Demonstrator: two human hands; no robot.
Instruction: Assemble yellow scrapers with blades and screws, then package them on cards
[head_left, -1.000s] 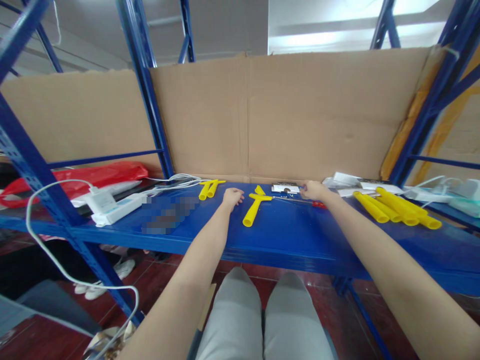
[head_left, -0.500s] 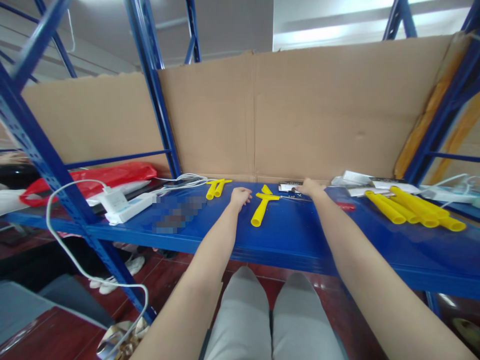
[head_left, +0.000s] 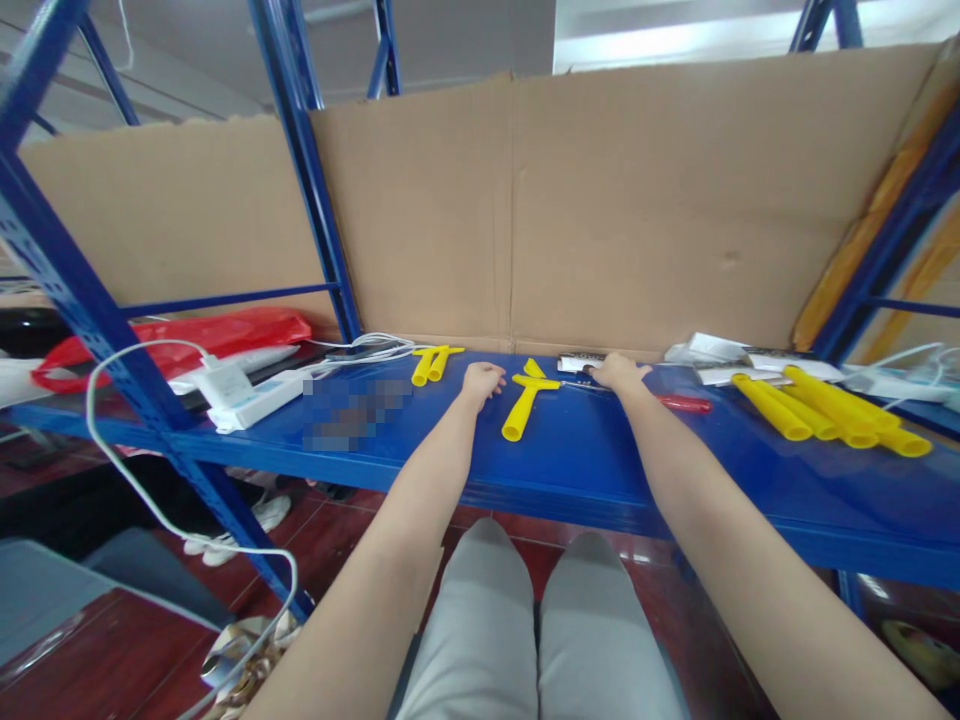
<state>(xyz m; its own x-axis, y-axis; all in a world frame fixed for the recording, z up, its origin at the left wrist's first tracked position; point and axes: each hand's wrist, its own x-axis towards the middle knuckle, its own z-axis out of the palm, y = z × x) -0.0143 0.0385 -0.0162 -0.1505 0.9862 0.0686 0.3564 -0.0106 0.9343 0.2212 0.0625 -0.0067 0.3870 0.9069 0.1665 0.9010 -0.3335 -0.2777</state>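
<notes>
My left hand (head_left: 484,384) hovers over or rests on the blue shelf, fingers loosely curled and apart, with nothing visible in it. Just right of it lies a yellow plastic T-shaped handle (head_left: 519,412), with another yellow piece (head_left: 533,368) behind its crossbar. My right hand (head_left: 621,370) is low over the shelf, its fingertips closed at a small dark thing too hidden to name. Beside those fingertips are a black-and-white packet (head_left: 574,364) and tiny dark bits. A thin metal shaft (head_left: 581,385) runs from near the T-handle toward the hand; a red tool handle (head_left: 684,403) shows beyond the wrist.
Two yellow T-shaped pieces (head_left: 429,366) lie left, near white cables and a power strip (head_left: 259,400). Several yellow tubes (head_left: 832,410) and white packaging (head_left: 709,352) lie right. Cardboard (head_left: 637,210) stands behind; blue posts (head_left: 319,180) frame the shelf. A red bag (head_left: 180,340) lies far left.
The view has shifted slightly, so the shelf things sit a little higher. My right hand has moved slightly left, and more of the red handle shows. My left hand stays beside the T-handle.
</notes>
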